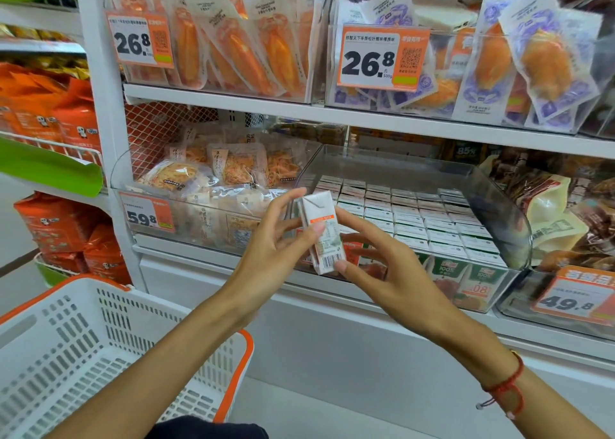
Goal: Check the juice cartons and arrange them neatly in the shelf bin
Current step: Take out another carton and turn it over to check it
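Left hand (271, 249): raised in front of the shelf, fingers spread, thumb and fingertips pressing the left side and face of a small juice carton.
Right hand (382, 265): gripping the same carton from the right, thumb under its lower corner, index finger along its right edge; a red cord bracelet (506, 383) sits on the wrist.
Shelf unit (332, 114): white, several tiers, filling the far side of the scene.
Shopping basket (83, 345): white plastic with an orange rim, near left, below the left forearm.
Clear shelf bin (499, 212): middle tier, right of centre, packed with rows of upright juice cartons (409, 215), white tops showing; green and orange fronts show through the near wall.
Held juice carton (322, 235): between both hands, just in front of the bin's near left corner, tilted slightly, barcode at its lower end.
Price tag (379, 57): orange-framed, reading 26.8, on the tier above.
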Available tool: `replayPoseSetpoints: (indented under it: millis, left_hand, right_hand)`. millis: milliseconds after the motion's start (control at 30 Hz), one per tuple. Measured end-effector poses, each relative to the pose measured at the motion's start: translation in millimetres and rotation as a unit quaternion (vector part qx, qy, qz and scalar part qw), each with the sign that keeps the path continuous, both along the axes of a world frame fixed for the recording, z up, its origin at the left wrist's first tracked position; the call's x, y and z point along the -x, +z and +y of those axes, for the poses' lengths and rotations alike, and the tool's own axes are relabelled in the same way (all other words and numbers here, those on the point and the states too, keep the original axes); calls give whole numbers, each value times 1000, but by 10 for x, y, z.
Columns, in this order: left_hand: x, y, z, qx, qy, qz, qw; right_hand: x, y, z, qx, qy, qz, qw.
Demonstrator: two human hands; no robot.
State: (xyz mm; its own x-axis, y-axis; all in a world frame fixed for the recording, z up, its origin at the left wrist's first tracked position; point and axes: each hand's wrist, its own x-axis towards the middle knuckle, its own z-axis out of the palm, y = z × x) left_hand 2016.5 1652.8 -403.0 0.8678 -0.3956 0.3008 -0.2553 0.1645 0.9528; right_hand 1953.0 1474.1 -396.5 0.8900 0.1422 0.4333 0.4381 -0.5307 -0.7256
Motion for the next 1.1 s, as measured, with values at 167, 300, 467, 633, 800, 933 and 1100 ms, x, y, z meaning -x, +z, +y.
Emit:
replayPoseSetpoints:
  millis: [167,300,467,633,800,933,1100]
  left_hand:
    - [-45,-23,23,28,-47,169,984]
    - [-48,-39,18,-25,-76,256,963]
    - [-56,-52,-15,-126,-89,267,951]
    - [-59,-83,-16,-157,-98,301,935]
    - [-61,-93,-12,-158,-105,319,929]
    - [-30,-69,-24,-115,-102,318,935]
    - [-44,-58,-62,32,-31,255,966]
  right_hand:
    - [12,49,-10,-26,15,17,999]
    - [15,64,9,-128,12,52,990]
    - [-25,131,-22,-220,-61,94,969]
    - [-41,130,-55,-239,-92,190,948]
    - [-68,115,-83,-248,-102,229,936]
    - [-61,106,-86,-239,-89,220,942]
    - [-35,96,-38,-200,-43,155,967]
